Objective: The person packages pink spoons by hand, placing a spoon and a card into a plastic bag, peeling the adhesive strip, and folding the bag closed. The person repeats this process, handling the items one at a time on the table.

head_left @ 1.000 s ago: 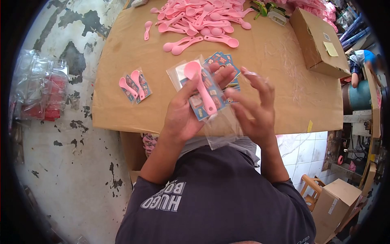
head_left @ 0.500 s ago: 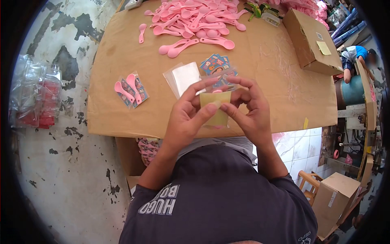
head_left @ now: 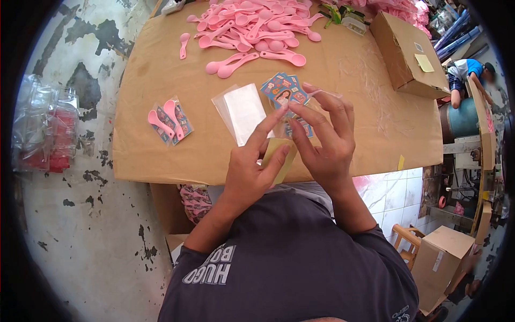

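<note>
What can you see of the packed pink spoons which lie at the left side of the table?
The two packed pink spoons look like smooth plastic, each with a round bowl and a slim handle with a hole near its end. They lie on blue printed cards in clear bags. The packs lie close together on the brown-covered table, slanted, bowls away from the person. Neither is held.

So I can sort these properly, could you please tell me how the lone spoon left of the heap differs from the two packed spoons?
The lone spoon is bare, while the packed spoons are in clear bags with blue printed cards. The lone spoon lies singly beside the heap; the packed spoons lie side by side, nearer the person. All are pink.
</note>
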`<state>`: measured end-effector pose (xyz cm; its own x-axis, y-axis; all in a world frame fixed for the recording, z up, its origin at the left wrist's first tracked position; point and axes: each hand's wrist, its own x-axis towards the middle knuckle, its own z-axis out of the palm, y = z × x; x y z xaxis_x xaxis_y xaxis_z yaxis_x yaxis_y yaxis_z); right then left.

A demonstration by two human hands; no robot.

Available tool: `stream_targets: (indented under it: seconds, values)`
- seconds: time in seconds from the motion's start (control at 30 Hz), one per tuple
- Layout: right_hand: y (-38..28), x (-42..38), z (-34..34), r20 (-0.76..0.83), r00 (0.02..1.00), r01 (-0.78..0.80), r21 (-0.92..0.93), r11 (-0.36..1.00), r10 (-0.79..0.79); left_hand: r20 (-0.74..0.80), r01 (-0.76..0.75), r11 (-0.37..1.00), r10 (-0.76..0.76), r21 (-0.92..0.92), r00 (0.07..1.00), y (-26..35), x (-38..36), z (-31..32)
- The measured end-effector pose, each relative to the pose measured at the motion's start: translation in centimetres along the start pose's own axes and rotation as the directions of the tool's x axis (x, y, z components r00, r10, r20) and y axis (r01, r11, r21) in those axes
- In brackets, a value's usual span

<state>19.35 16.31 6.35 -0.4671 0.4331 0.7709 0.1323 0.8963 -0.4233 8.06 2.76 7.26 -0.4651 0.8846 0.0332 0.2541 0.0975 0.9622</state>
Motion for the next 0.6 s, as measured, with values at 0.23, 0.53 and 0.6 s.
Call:
stream_targets:
  seconds: [0.23,0.53,0.6]
  values:
    - [0.4,-0.6,0.1,-0.050,0.999,0.014,-0.033,0.999,-0.016,0.039,-0.247,0.947,0.245,0.205,0.969,-0.4,-0.2,1.2]
    - [2.0,1.3,-3.5,-0.103,0.966,-0.214,0.189,0.958,0.236,0.152,0.042,0.973,-0.007,-0.227,0.988,-0.9,-1.6,-0.3]
    - [2.2,2.3,-6.4,-0.106,0.911,-0.296,0.505,0.811,0.399,0.120,0.093,0.926,-0.053,-0.365,0.991,-0.7,-1.9,-0.9]
